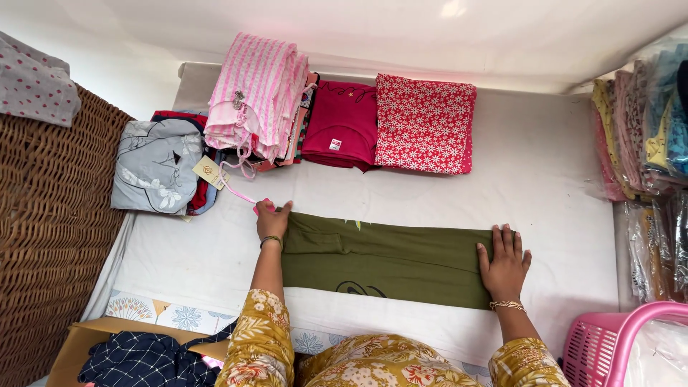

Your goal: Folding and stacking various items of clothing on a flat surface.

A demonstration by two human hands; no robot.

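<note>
On the white sheet (pixel 545 186), you're pressing flat, open palms on the olive garment (pixel 387 261): left hand (pixel 273 222) and right hand (pixel 504 264) pinning opposite ends of its left-right axis.

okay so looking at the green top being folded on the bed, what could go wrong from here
1. The left hand presses the olive garment close to the leaning pink striped stack; a nudge might topple it.
2. The stack's dangling tag and pink string lie near that hand and could snag.
3. The right hand holds only one end, so the fold might slip unevenly.
</note>
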